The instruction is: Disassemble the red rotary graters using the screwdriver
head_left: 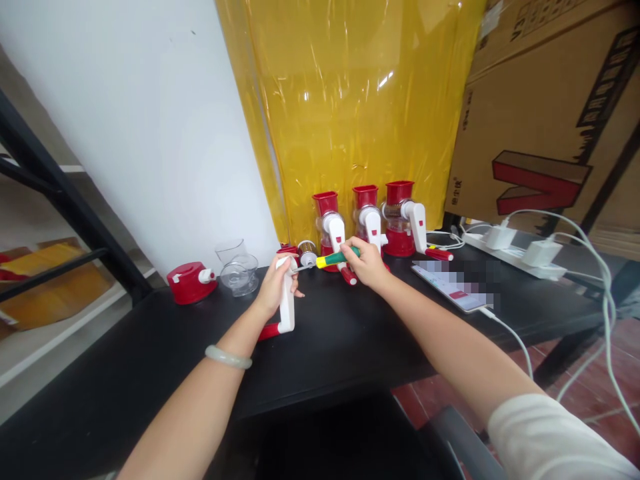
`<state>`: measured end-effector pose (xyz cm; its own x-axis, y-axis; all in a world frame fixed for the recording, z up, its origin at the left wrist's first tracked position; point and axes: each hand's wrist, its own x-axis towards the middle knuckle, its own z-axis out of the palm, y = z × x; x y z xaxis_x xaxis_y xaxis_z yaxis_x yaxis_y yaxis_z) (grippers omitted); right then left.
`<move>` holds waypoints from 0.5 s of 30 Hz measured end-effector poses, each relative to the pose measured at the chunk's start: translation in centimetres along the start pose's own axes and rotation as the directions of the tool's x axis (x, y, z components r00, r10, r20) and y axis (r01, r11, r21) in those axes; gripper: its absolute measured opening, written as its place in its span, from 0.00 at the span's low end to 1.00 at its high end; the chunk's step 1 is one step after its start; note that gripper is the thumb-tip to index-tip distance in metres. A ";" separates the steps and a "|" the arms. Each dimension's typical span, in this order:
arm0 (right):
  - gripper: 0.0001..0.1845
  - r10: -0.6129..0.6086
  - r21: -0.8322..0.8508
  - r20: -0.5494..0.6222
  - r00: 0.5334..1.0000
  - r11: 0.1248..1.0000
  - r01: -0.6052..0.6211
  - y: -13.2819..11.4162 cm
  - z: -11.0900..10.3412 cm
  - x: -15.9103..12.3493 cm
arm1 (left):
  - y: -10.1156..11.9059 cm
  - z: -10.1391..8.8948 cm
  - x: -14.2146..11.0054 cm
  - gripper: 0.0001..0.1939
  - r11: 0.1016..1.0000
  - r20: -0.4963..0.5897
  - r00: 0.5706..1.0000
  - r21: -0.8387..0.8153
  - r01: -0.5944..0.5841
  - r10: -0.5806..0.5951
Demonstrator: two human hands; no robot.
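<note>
My left hand [273,287] is wrapped round the top of a white crank handle [287,303] with a red grip [269,331] at its lower end. In my right hand [367,263] is a screwdriver [340,258] with a green and yellow handle. Its thin shaft points left, and the tip meets the top of the crank handle near my left fingers; the exact contact is too small to tell. Just behind my hands lie a metal grater drum [307,253] and a red part [287,249], partly hidden by my left hand.
Several rotary graters [400,220] stand along the back of the black table [345,340]. A red base [189,283] and a clear plastic housing [240,273] sit at left. A tablet [450,287], power strip [520,253] and white cables are at right, before a cardboard box [540,120].
</note>
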<state>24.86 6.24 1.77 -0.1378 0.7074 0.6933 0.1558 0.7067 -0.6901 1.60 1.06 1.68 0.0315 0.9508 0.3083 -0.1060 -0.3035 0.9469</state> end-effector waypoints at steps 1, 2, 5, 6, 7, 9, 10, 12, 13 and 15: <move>0.20 -0.002 0.004 -0.034 0.999 1.000 0.002 -0.2 0.0 0.0 | 0.0 0.0 -0.1 0.23 0.997 0.004 0.997 0.012 -0.078 0.078; 0.21 -0.016 0.017 -0.075 0.997 1.000 0.017 -0.5 0.0 0.0 | 0.0 0.0 -0.2 0.24 0.986 0.010 0.987 0.028 -0.163 0.163; 0.23 -0.075 0.074 -0.180 0.981 0.993 0.090 -1.2 0.1 -0.2 | -0.1 0.0 -0.5 0.27 0.898 0.039 0.903 0.095 -0.430 0.428; 0.24 -0.092 0.091 -0.198 0.976 0.990 0.112 -1.4 0.2 -0.3 | -0.1 0.1 -0.6 0.27 0.852 0.044 0.859 0.117 -0.511 0.510; 0.24 -0.107 0.106 -0.208 0.972 0.986 0.131 -1.6 0.2 -0.5 | -0.2 0.1 -0.7 0.27 0.802 0.043 0.812 0.136 -0.581 0.582; 0.24 -0.135 0.130 -0.208 0.969 0.978 0.165 -2.0 0.3 -0.8 | -0.3 0.2 -0.7 0.26 0.701 0.033 0.716 0.177 -0.690 0.697; 0.24 -0.150 0.140 -0.205 0.967 0.973 0.181 -2.1 0.4 -1.0 | -0.3 0.2 -0.6 0.25 0.652 0.031 0.670 0.201 -0.731 0.741; 0.23 -0.175 0.159 -0.205 0.963 0.965 0.210 -2.3 0.5 -1.2 | -0.3 0.2 -0.4 0.25 0.560 0.030 0.583 0.246 -0.791 0.812; 0.23 -0.184 0.165 -0.209 0.961 0.961 0.220 -2.4 0.6 -1.3 | -0.3 0.2 -0.3 0.24 0.517 0.029 0.542 0.263 -0.814 0.840; 0.23 -0.188 0.172 -0.214 0.958 0.959 0.227 -2.5 0.6 -1.5 | -0.1 0.3 -0.2 0.23 0.447 0.033 0.475 0.285 -0.848 0.879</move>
<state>24.05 3.45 2.33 0.0483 0.5423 0.8388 -0.0499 0.8400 -0.5402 1.89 0.85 1.52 -0.0457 0.1829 0.9821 0.2094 -0.9595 0.1884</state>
